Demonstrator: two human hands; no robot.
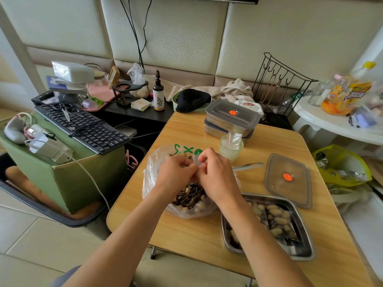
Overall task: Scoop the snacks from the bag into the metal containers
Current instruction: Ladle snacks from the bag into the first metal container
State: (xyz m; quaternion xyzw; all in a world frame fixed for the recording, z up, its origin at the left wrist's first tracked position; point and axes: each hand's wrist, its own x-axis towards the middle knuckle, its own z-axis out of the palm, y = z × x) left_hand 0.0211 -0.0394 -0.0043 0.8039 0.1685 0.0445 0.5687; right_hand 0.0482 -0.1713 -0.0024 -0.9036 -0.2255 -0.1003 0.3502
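Table (207, 230): clear bag (153, 172) of seeds and nuts sits mid-table, just beside the open, partly filled container (306, 245). Bag looks thin, limp and slippery, probably best held at the rim. Left hand (176, 170) and right hand (215, 177) meet above it, fingers curled, pinching plastic at the mouth. Spoon (247, 166) lies untouched.

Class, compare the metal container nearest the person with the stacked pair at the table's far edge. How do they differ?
The near container is open and shows snacks; the stacked containers are closed, contents hidden. The near container sits alone; the stacked containers rest one on another. Both are rectangular metal.
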